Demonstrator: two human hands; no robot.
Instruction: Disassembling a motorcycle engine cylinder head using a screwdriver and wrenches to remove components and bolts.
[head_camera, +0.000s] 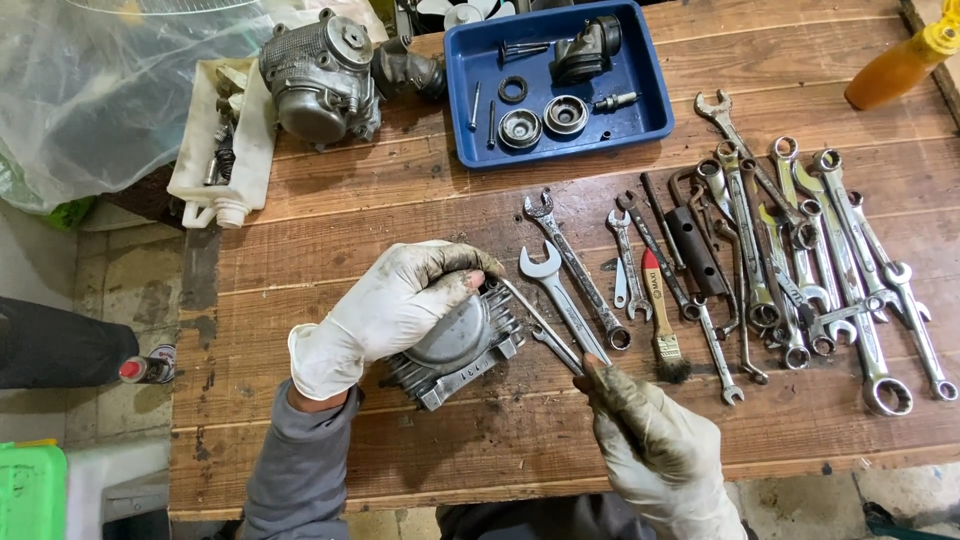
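I am looking down at a wooden bench (420, 440). My left hand (385, 305), in a dirty white glove, is gripping a finned grey metal engine part (462, 345), pressing it onto the boards near the front edge, a little left of centre. My right hand (655, 435), also gloved, is closed around a thin tool (545, 325) whose tip is reaching into the part's fins; I judge I am picking or scraping there, and the next move is calling for a steady hold and small strokes. The part is looking greasy, with a smooth domed face. Spanners (790, 270) are lying toward the right edge, and a blue tray (645, 90) is sitting at the back.
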